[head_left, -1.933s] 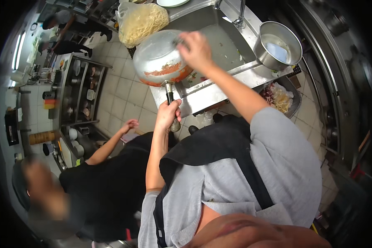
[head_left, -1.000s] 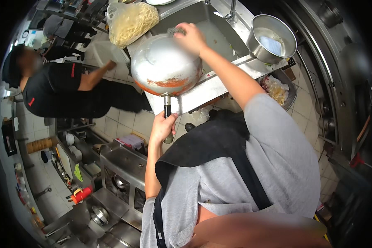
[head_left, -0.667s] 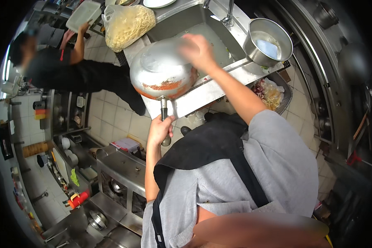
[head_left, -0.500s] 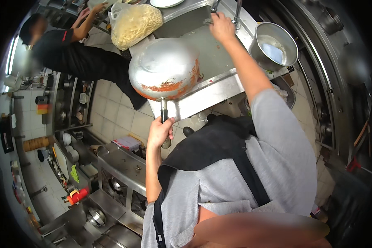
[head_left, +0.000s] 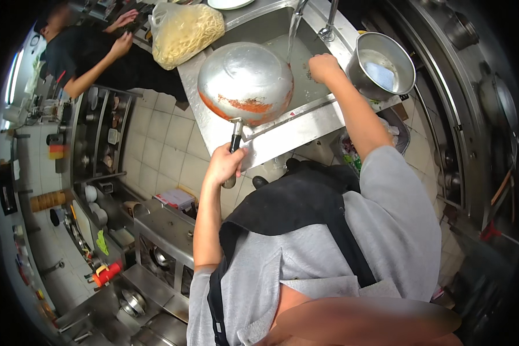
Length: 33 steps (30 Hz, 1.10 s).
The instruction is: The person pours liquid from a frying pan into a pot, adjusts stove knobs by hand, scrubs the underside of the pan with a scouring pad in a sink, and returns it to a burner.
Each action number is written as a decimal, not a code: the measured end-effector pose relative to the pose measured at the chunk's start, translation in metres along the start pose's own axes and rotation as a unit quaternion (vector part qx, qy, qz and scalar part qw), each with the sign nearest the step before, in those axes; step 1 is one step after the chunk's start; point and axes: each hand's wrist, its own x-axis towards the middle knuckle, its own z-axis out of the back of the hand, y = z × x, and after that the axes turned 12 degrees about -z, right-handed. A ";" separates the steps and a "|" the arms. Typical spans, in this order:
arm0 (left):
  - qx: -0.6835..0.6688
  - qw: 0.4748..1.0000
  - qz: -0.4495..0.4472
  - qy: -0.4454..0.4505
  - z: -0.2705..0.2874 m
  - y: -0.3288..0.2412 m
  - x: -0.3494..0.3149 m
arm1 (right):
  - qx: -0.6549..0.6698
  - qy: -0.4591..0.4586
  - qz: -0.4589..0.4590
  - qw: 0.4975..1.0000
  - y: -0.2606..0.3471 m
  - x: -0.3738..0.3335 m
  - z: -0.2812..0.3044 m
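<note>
My left hand (head_left: 227, 165) is closed round the black handle of a silver metal pan (head_left: 245, 78). The pan's rounded underside faces me, with orange-brown stains along its near side, and it is held over the left part of the sink (head_left: 314, 112). My right hand (head_left: 327, 69) is closed over the sink's right side, on what looks like a steel wool scrubber (head_left: 310, 74), mostly hidden by the fingers. Water runs from the tap (head_left: 296, 20) into the sink between the pan and my right hand.
A deep metal pot (head_left: 382, 66) with a pale blue cloth or sponge inside stands right of the sink. A bag of noodles (head_left: 187, 34) and a white plate (head_left: 229, 3) sit at the far left. A co-worker (head_left: 92, 55) stands beyond; a bin (head_left: 352, 153) is below the counter.
My right hand has drawn back from the tap toward me, and running water now shows. The pan has shifted slightly right and away from me. The co-worker's arms have moved.
</note>
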 end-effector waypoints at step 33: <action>0.518 0.851 -0.085 -0.015 -0.034 -0.035 0.097 | 0.521 -0.339 0.013 0.783 0.079 -0.074 -0.020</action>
